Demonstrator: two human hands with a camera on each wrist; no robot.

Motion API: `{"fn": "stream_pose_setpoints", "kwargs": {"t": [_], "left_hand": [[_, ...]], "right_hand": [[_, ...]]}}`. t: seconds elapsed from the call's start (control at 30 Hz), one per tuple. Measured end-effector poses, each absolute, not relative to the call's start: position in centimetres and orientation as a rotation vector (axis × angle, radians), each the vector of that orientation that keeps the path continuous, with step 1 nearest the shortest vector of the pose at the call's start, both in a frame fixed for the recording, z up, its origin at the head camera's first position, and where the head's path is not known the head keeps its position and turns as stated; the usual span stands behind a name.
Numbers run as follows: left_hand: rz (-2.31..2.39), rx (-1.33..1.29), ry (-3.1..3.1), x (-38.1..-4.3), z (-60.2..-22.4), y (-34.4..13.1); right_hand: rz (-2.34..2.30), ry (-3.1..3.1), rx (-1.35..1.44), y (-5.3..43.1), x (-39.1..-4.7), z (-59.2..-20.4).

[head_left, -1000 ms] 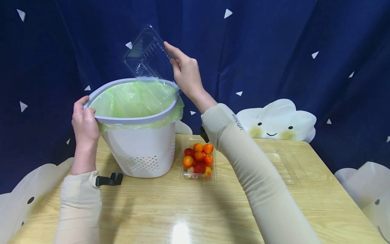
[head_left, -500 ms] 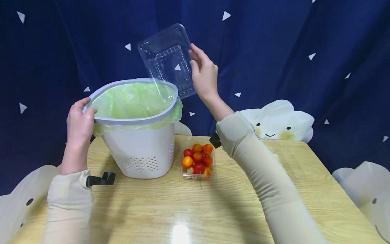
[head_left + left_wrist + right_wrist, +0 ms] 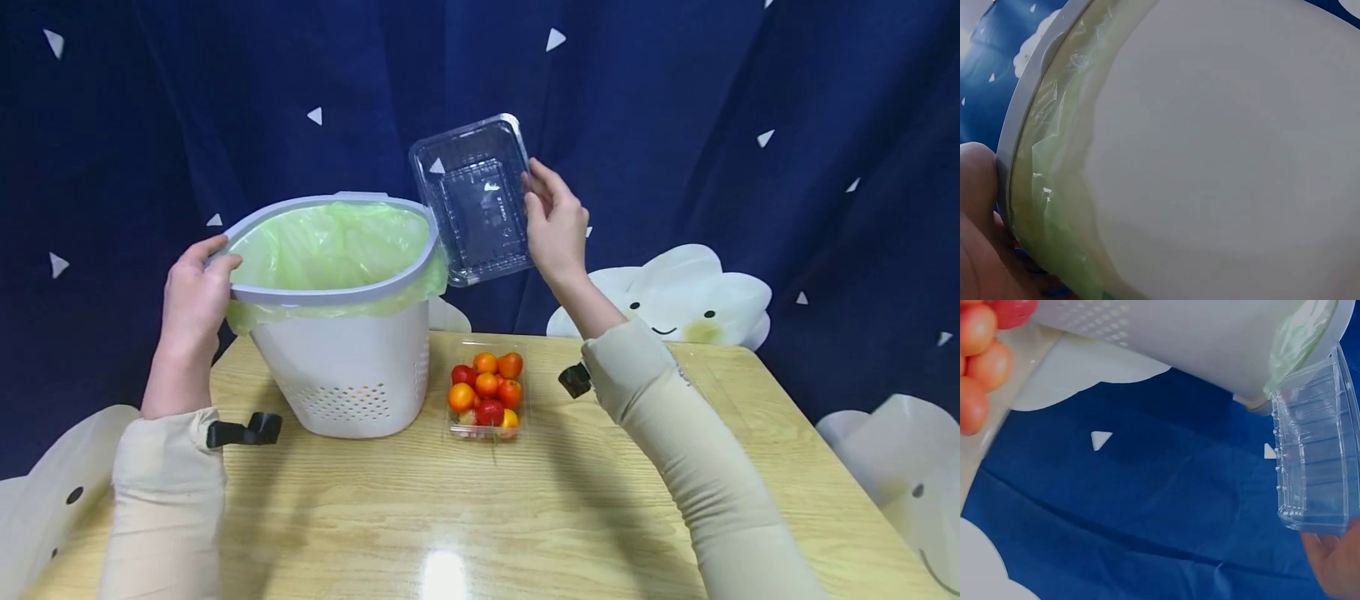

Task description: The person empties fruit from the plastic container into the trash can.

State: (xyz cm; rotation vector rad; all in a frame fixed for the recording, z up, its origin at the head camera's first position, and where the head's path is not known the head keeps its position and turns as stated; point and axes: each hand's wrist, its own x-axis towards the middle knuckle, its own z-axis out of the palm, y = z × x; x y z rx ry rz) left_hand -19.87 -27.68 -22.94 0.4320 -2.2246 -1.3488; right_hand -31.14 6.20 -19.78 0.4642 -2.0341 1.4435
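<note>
White bin (image 3: 337, 358), the largest thing being handled, stands on the wooden table (image 3: 360, 517) before the blue curtain (image 3: 675, 125), its broad mouth upward. It looks like moulded plastic, stiff yet likely light, so it may slide if pushed; its greyish rim (image 3: 337, 296) seems the sound place to take hold. There, at the left end, the left hand (image 3: 197, 292) is clamped, thumb and fingers at the edge. Green liner (image 3: 330, 242) covers the inside and folds over the rim; it looks thin, soft and quick to tear or slip, so a grip should catch rim and film together. Next in size is the clear container (image 3: 480, 212), raised and tilted by the bin's right end; whether it touches the rim I cannot tell. The right hand (image 3: 557, 221) pinches it by its right edge, thumb and fingers brought together on the plastic. It should be very light, springy and slick, apt to dent or crack if squeezed across its walls, so a gentle pinch on the lip seems best. Smaller again is the punnet (image 3: 459, 432) on the table, just right of the bin, and smallest are the red and orange fruits (image 3: 486, 387) in it, smooth, likely to roll and bruise.
</note>
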Motion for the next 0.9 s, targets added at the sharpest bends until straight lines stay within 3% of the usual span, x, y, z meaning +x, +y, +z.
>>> {"fn": "stream_pose_setpoints", "kwargs": {"t": [0.9], "left_hand": [[-1.461,0.430,-1.985,-21.0,-23.9,-27.4]], "right_hand": [[1.958,-2.258,0.056,16.4,-30.4,-29.6]]}}
